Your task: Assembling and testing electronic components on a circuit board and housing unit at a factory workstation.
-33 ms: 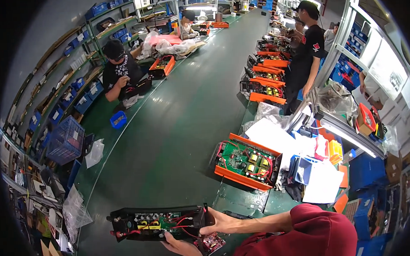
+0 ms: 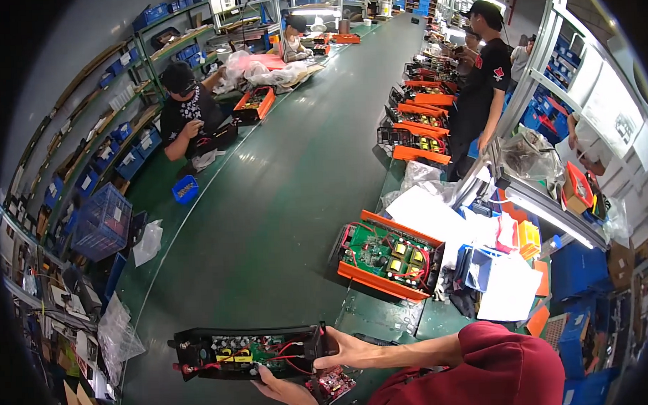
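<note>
Low in the head view, an open black electronics case (image 2: 193, 337) lies lengthwise, holding a green circuit board, yellow-wrapped components and red wires. My right hand (image 2: 347, 350) reaches in from the right and is closed on the case's right end, thumb against the end panel. Under the near long side, my left hand (image 2: 284, 391) supports the case with its thumb up beside the wall; its other fingers are mostly hidden. Just below the right end, a reddish circuit board (image 2: 336, 383) shows in part.
An orange-sided case (image 2: 391, 291) with a green board sits right of the belt (image 2: 268, 226). Several similar cases (image 2: 422, 155) line the far right, near a standing person (image 2: 482, 75). Another person (image 2: 189, 111) sits at left by a blue tray (image 2: 186, 189). A lit metal-framed bench stands right.
</note>
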Motion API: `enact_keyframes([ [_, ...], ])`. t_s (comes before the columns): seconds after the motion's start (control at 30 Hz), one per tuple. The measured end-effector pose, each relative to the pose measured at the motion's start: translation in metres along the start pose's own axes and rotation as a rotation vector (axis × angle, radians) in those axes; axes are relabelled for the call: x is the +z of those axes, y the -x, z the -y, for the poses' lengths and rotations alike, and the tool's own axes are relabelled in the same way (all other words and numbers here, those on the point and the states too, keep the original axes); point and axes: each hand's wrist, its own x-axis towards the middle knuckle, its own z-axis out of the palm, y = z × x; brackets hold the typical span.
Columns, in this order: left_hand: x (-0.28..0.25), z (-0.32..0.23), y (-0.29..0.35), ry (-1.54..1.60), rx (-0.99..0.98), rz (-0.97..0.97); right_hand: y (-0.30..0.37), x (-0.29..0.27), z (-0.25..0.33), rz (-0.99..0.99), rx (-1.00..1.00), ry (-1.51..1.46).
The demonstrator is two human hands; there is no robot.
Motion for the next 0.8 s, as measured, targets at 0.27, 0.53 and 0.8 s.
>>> enact_keyframes([
  [0.27,-0.012,0.010,-0.042,-0.151,0.033,0.055,-0.033,0.001,-0.014,-0.119,-0.058,0.053],
  [0.53,-0.011,0.009,-0.062,-0.613,-0.202,0.075,-0.050,-0.013,-0.025,-0.006,0.157,-0.249],
  [0.8,-0.078,0.100,-0.076,-0.527,0.174,0.218,-0.043,-0.005,-0.014,-0.080,0.067,0.435],
])
